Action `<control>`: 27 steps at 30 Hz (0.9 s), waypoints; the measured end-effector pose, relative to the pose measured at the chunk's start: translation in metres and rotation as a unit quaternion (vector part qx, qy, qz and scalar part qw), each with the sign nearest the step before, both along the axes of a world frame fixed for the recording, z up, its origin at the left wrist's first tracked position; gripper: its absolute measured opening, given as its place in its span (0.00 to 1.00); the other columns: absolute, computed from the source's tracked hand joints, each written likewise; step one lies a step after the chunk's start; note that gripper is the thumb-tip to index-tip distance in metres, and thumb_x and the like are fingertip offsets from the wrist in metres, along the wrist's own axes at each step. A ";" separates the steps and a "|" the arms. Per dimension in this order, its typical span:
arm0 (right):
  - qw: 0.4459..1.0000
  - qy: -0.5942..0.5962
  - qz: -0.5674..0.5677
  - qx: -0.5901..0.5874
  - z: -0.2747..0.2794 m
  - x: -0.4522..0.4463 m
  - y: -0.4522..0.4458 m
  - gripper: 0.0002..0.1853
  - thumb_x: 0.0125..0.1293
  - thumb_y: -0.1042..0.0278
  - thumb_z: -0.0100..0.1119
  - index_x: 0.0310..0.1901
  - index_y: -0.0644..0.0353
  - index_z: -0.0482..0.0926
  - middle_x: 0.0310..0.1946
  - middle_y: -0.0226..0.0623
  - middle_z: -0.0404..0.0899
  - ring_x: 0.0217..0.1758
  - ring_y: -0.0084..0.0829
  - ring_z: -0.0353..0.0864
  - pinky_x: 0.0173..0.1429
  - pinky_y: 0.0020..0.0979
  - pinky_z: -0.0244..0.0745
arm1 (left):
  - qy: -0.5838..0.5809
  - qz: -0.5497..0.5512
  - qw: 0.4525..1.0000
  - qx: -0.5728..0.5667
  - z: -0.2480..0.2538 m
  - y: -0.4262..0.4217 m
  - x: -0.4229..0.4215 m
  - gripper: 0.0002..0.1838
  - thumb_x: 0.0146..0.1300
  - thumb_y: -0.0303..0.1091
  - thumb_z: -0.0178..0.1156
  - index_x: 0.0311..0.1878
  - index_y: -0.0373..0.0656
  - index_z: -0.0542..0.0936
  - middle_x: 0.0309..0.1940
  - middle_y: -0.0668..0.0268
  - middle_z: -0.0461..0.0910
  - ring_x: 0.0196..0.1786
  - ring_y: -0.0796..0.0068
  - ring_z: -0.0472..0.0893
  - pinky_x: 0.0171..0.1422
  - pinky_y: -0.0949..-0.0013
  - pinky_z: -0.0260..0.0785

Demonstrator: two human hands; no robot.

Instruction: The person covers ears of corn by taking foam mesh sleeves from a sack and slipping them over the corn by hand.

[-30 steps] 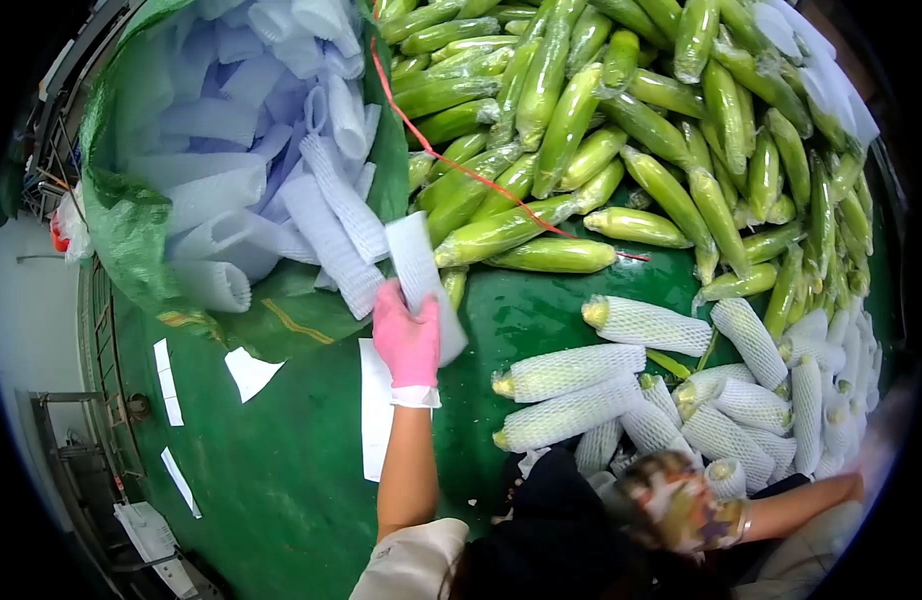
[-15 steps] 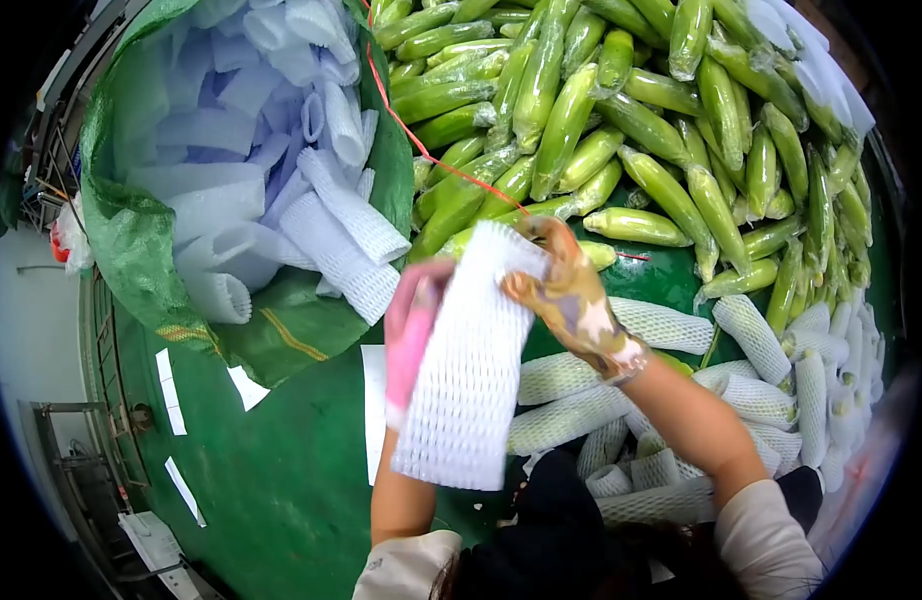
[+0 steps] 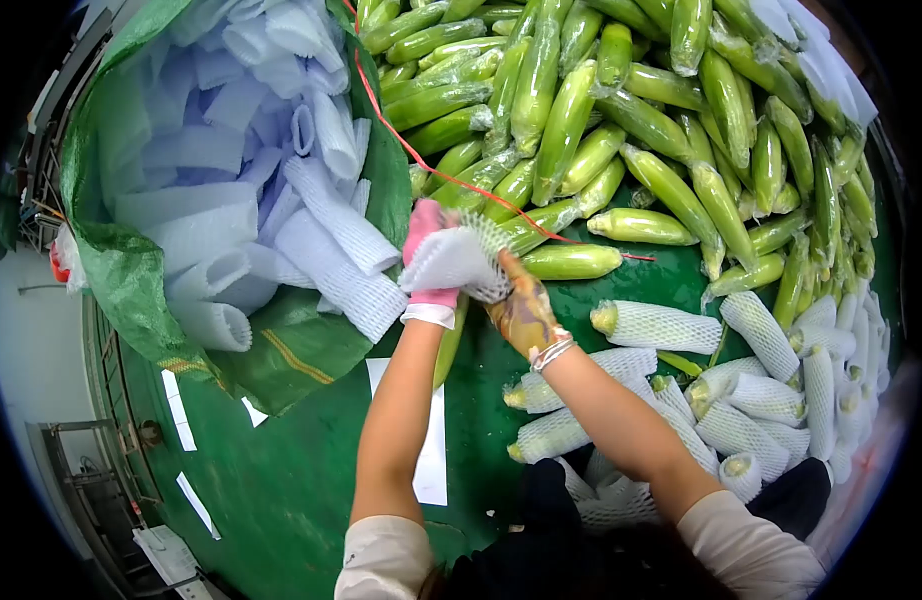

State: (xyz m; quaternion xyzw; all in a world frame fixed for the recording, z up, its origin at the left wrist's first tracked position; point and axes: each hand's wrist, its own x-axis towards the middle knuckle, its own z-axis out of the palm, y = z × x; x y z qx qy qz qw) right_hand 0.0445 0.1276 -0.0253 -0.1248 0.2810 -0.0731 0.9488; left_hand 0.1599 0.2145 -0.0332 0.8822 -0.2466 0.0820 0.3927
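My left hand (image 3: 428, 240), in a pink glove, is closed on a white foam net sleeve (image 3: 451, 262), which looks bunched and folded. My right hand (image 3: 526, 312), in a stained patterned glove, grips the sleeve's right side with its fingers near the mesh edge. Below the sleeve, between my wrists, the end of a green zucchini (image 3: 449, 345) shows. Whether it is inside the sleeve or held behind it, I cannot tell. Just beyond my right hand lies a film-wrapped zucchini (image 3: 571, 262).
A green woven sack (image 3: 131, 255) full of foam sleeves (image 3: 346, 215) stands at left. Film-wrapped zucchini (image 3: 671, 195) are heaped at the back. Netted zucchini (image 3: 661, 327) lie at right. A red string (image 3: 461, 183) crosses the heap. White paper (image 3: 431, 450) lies on the green surface (image 3: 281, 480).
The sleeve was stretched out long and flat toward me; now it is bunched between my hands, farther forward. A zucchini end has come into view below it. My right hand has moved down and left.
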 end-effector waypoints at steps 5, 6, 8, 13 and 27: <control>0.964 0.026 -0.016 -0.266 -0.041 -0.011 0.013 0.13 0.68 0.67 0.52 0.52 0.61 0.73 0.44 0.33 0.80 0.41 0.28 0.80 0.46 0.31 0.77 | 0.108 0.002 0.972 0.207 0.044 0.004 -0.056 0.18 0.63 0.45 0.55 0.39 0.37 0.72 0.24 0.47 0.77 0.32 0.54 0.81 0.34 0.55 0.70; 0.986 -0.161 -0.001 0.033 -0.052 -0.024 0.005 0.16 0.71 0.60 0.46 0.51 0.62 0.73 0.42 0.36 0.80 0.41 0.30 0.80 0.48 0.31 0.76 | 0.193 -0.004 0.967 0.164 0.045 0.009 -0.058 0.17 0.63 0.44 0.55 0.38 0.36 0.73 0.25 0.51 0.78 0.31 0.61 0.80 0.34 0.59 0.70; 0.951 -0.202 0.024 0.232 -0.008 -0.044 -0.006 0.20 0.69 0.51 0.46 0.47 0.62 0.70 0.42 0.43 0.78 0.41 0.33 0.79 0.50 0.35 0.77 | 0.372 -0.026 0.928 0.001 0.048 0.013 -0.075 0.14 0.63 0.39 0.55 0.38 0.33 0.75 0.30 0.62 0.80 0.31 0.79 0.76 0.36 0.71 0.70; 0.959 -0.033 0.026 -0.280 0.094 -0.136 -0.029 0.14 0.62 0.69 0.63 0.44 0.63 0.70 0.37 0.35 0.79 0.41 0.24 0.78 0.46 0.25 0.75 | 0.566 -0.099 0.791 -0.212 0.124 0.016 -0.181 0.19 0.66 0.36 0.49 0.52 0.31 0.76 0.45 0.63 0.80 0.45 0.76 0.78 0.53 0.73 0.70; 0.822 0.093 0.098 -0.554 -0.032 0.047 -0.042 0.13 0.55 0.62 0.63 0.31 0.65 0.78 0.21 0.39 0.77 0.26 0.31 0.75 0.34 0.33 0.71 | 0.345 0.069 0.781 -0.516 0.025 0.003 -0.061 0.06 0.62 0.26 0.57 0.37 0.34 0.79 0.31 0.66 0.80 0.36 0.78 0.79 0.41 0.74 0.72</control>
